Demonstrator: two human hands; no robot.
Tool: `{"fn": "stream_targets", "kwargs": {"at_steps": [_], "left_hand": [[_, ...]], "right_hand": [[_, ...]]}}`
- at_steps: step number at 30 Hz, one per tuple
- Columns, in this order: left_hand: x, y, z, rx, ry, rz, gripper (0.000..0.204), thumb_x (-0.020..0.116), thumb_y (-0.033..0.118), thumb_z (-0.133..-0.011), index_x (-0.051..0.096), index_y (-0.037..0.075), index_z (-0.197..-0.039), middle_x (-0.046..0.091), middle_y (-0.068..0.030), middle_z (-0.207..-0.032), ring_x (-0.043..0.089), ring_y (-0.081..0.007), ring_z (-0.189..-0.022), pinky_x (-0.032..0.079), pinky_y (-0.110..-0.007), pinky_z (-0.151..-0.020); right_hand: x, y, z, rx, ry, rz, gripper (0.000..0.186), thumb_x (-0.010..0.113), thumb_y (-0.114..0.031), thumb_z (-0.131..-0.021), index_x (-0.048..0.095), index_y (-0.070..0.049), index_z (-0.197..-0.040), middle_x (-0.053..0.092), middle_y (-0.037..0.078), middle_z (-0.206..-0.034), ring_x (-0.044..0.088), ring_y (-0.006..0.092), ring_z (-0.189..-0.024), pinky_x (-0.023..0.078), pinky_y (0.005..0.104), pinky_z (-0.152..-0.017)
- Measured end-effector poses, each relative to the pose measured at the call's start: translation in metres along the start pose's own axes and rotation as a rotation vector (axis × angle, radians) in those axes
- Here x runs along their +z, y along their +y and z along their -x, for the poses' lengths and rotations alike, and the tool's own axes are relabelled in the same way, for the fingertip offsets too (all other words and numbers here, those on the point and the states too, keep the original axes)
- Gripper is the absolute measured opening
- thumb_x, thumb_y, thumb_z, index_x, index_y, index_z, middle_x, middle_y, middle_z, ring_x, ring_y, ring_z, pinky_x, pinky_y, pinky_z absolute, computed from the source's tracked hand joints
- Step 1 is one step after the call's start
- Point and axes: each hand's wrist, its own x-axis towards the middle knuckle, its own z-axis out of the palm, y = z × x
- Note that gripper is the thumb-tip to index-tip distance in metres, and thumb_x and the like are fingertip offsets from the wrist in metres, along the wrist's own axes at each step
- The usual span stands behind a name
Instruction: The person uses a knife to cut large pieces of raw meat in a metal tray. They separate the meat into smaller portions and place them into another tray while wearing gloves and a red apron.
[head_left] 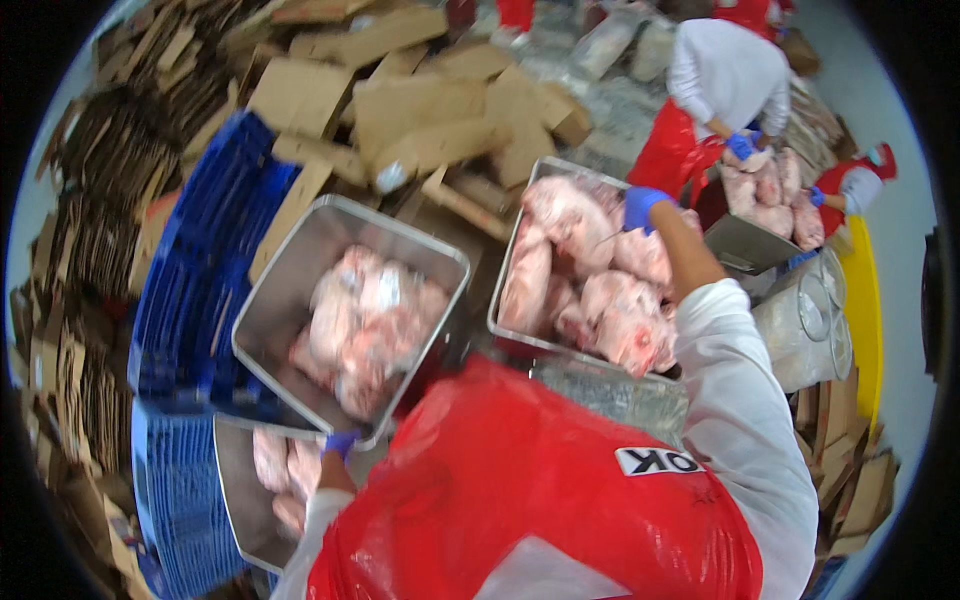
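Observation:
My left hand (341, 443), in a blue glove, is closed at the near rim of a deep metal bin (290, 270). Several pale pink pieces of meat (365, 325) lie heaped inside it. My right hand (648, 207), also blue-gloved, reaches across a second metal bin (508, 250) to its far rim. Its fingers are curled there, partly hidden by the hand itself. Large pieces of raw meat (625, 315), which look like pig heads, fill this second bin. Below my left hand, a third metal bin (235, 480) holds more pink meat, partly covered by my arm.
Blue plastic pallets (190, 290) stand at the left. Flattened cardboard (420, 110) is piled behind and along the left. At the upper right, a co-worker (725, 70) handles meat over another metal bin (750, 245), with a second person beside it. Plastic-wrapped rolls (800, 325) stand at the right.

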Motion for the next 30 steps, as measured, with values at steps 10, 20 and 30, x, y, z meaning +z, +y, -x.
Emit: {"fn": "stream_targets", "kwargs": {"at_steps": [10, 20, 30], "left_hand": [[0.007, 0.012, 0.031, 0.038, 0.047, -0.176, 0.063, 0.075, 0.049, -0.081, 0.066, -0.006, -0.109, 0.067, -0.0164, -0.094, 0.065, -0.0271, -0.076, 0.058, -0.043, -0.061], [0.02, -0.007, 0.017, 0.167, 0.188, -0.077, 0.077, 0.076, 0.048, -0.081, 0.048, -0.004, -0.132, 0.063, -0.02, -0.108, 0.063, -0.0296, -0.085, 0.053, -0.044, -0.062], [0.029, -0.018, 0.029, 0.082, 0.078, -0.031, 0.087, 0.078, 0.047, -0.078, 0.046, -0.011, -0.135, 0.064, -0.0234, -0.117, 0.066, -0.0276, -0.088, 0.054, -0.041, -0.06]], "right_hand": [[0.091, -0.019, 0.07, -0.124, 0.576, 0.169, 0.017, 0.066, -0.021, -0.08, 0.076, -0.007, -0.084, 0.072, 0.018, -0.09, 0.07, 0.0359, -0.086, 0.055, 0.0456, -0.079], [0.346, -0.023, 0.131, 0.076, 0.896, -0.852, 0.051, 0.07, -0.019, -0.087, 0.056, 0.002, -0.131, 0.065, 0.022, -0.123, 0.063, 0.0308, -0.116, 0.048, 0.0389, -0.099], [0.341, -0.12, 0.162, -0.054, 0.658, -0.816, 0.054, 0.069, -0.025, -0.088, 0.053, -0.007, -0.137, 0.068, 0.025, -0.112, 0.068, 0.0406, -0.097, 0.053, 0.0464, -0.084]]}}
